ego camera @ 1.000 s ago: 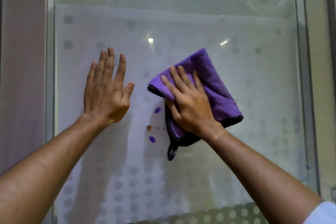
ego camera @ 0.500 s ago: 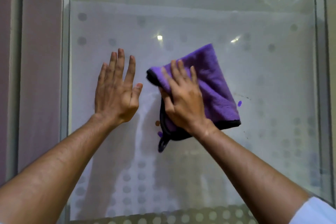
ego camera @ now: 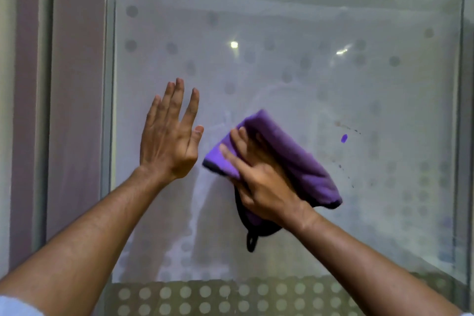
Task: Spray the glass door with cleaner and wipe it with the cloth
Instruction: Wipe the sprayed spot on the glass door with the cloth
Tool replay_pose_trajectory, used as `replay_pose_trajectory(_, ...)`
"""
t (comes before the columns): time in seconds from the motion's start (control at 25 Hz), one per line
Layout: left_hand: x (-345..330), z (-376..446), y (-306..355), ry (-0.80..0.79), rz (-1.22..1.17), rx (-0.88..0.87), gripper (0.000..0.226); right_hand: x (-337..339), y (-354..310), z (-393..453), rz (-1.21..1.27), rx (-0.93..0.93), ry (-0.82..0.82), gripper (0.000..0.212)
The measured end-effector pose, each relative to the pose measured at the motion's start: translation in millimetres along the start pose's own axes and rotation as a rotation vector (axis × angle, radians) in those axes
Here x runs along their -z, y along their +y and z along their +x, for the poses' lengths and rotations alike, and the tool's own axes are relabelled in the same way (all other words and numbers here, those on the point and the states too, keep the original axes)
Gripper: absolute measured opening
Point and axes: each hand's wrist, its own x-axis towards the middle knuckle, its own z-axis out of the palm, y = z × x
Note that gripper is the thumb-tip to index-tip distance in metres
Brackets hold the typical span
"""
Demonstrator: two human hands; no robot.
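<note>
The glass door (ego camera: 295, 33) fills the view, hazy and patterned with grey dots. A folded purple cloth (ego camera: 302, 161) with a black edge and a black hanging loop is pressed flat against the glass at the middle. My right hand (ego camera: 259, 182) lies spread on top of the cloth and holds it to the pane; the hand is blurred. My left hand (ego camera: 169, 138) rests flat on the glass just left of the cloth, fingers apart, holding nothing. A purple spot (ego camera: 344, 138) and a few small dark specks sit on the glass right of the cloth. No spray bottle is in view.
A metal door frame (ego camera: 110, 110) runs down the left of the pane, with a mauve wall strip (ego camera: 77, 84) beside it. Another frame edge (ego camera: 465, 110) bounds the right side. A darker dotted band (ego camera: 205, 297) crosses the bottom of the glass.
My right hand has swept the cloth down and to the left, uncovering the purple spot and specks at the right. My left hand has stayed flat on the glass. The view has shifted left.
</note>
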Motion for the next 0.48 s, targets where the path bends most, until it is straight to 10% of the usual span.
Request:
replay_pose_trajectory(0.32,0.1,-16.5,3.0,-0.035,0.038,0.021,0.073,-0.2,-7.2,3.4,-0.118,-0.17,0.135,0.057)
replay_pose_trajectory(0.48,-0.8,-16.5,4.1,-0.03,0.009,0.035,0.074,-18.2,-23.0,-34.5,0.034,0.051,-0.052,0.05)
